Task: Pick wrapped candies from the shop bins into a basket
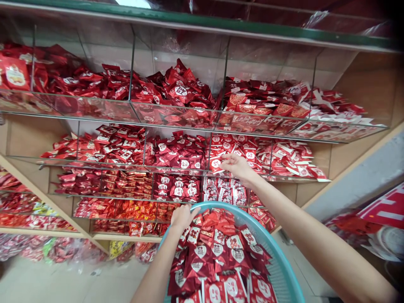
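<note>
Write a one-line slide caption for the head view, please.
Left hand on the rim of a teal basket of packets, right hand at a shelved red packet.

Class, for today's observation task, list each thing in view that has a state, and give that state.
Blue basket, held at its rim, piled with packets
Left hand, closed over the basket rim
Right hand, fingers at a white-labelled red packet, grip unclear
Top-shelf packets, loosely heaped
</note>
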### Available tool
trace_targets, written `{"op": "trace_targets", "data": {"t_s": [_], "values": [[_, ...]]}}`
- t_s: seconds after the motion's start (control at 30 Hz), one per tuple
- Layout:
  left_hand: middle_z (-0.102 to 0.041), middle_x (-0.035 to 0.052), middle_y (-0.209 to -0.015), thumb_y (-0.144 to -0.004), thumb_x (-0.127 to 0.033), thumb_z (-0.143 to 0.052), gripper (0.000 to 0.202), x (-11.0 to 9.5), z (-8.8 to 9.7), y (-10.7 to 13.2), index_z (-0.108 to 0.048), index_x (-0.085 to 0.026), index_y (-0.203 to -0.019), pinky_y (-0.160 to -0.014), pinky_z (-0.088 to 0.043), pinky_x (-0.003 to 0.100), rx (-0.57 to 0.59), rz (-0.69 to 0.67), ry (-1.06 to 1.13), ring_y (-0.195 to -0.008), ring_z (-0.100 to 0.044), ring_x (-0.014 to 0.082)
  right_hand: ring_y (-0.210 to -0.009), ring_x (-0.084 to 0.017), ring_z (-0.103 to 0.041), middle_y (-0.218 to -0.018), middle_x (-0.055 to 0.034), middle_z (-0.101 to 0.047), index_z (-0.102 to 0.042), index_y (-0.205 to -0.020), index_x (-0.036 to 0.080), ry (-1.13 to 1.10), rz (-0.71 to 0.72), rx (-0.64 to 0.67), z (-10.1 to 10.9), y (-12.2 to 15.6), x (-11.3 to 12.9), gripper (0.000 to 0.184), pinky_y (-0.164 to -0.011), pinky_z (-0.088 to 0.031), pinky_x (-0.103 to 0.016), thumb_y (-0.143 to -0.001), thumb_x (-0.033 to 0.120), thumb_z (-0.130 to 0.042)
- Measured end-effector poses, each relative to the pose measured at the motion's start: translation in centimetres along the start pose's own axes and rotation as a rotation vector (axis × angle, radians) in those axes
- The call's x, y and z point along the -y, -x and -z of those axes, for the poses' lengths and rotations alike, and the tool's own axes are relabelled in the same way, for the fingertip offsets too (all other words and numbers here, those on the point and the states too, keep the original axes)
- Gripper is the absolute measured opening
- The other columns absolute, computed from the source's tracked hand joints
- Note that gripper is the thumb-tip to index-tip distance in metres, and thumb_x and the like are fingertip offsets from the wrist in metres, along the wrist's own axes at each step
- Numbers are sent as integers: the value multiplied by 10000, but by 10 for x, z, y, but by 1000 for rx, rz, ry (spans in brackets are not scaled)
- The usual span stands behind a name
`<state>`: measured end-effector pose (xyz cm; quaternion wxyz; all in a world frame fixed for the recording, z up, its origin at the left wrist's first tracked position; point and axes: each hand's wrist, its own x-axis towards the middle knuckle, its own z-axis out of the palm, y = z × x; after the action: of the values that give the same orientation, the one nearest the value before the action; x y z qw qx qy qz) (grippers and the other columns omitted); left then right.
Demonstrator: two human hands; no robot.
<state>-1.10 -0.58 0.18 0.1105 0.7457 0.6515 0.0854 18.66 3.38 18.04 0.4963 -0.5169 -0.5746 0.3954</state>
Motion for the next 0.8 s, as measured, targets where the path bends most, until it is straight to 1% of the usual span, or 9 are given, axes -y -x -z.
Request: {"op": "trace_targets", "data": {"t_s": [0.07, 0.17, 0.27, 0.37, 0.47, 0.57, 0.73, 0.8], "values": [[-666, 120, -841, -769, -672, -159, 699, -1, 2, 1, -606, -150, -899, -682, -448, 321, 12, 4, 4, -812, -628, 269, -540, -74, -509, -585, 55, -559, -526, -867, 143, -17, -8, -12, 3, 0, 1, 351, -594, -401, -234, -557, 177, -686], [-666, 118, -840, -776, -662, -167, 686, -2, 3, 1, -604, -152, -912, -682, -446, 319, 30, 7, 3, -815, -628, 268, -546, -74, -516, -611, 46, -573, -536, -848, 149, -71, -21, -26, 9, 3, 3, 383, -583, -404, -233, -520, 208, -726], [-667, 121, -831, -785, -649, -152, 679, -1, 2, 0, -605, -158, -907, -677, -448, 327, 23, 0, -18, -807, -630, 267, -570, -78, -528, -659, 30, -590, -549, -852, 153, -134, -20, -43, 16, 10, 7, 407, -585, -415, -234, -508, 242, -746], [-668, 123, -839, -777, -661, -137, 692, 0, 0, -2, -606, -168, -905, -680, -449, 336, 19, -14, -23, -812, -629, 268, -614, -84, -538, -722, 14, -601, -563, -899, 158, -131, 51, -64, 26, 25, 10, 397, -622, -430, -249, -558, 278, -729], [-666, 123, -862, -767, -675, -145, 697, 1, -1, -3, -607, -174, -915, -699, -446, 325, 39, -9, -20, -829, -626, 255, -686, -101, -552, -760, 4, -603, -564, -964, 165, -110, 139, -47, 32, 46, 11, 400, -696, -439, -276, -615, 301, -705], [-665, 125, -867, -759, -685, -140, 711, 2, -1, -4, -605, -176, -934, -700, -446, 325, 49, -17, -27, -832, -625, 255, -741, -117, -561, -797, -13, -612, -540, -1027, 171, -110, 139, 26, 33, 69, 5, 420, -739, -442, -301, -660, 321, -679], [-662, 136, -876, -767, -674, -140, 707, 1, -1, -5, -598, -173, -967, -704, -444, 324, 59, -13, -53, -837, -623, 255, -706, -102, -561, -811, -7, -617, -473, -1146, 197, -183, -14, 209, 25, 102, -16, 483, -715, -447, -290, -710, 313, -643], [-664, 128, -882, -768, -674, -124, 709, 0, -1, -5, -599, -183, -957, -701, -445, 330, 60, -12, -55, -833, -623, 255, -705, -102, -564, -793, 1, -620, -440, -1190, 208, -153, -62, 332, 23, 112, -26, 503, -701, -447, -284, -731, 309, -621]]}}
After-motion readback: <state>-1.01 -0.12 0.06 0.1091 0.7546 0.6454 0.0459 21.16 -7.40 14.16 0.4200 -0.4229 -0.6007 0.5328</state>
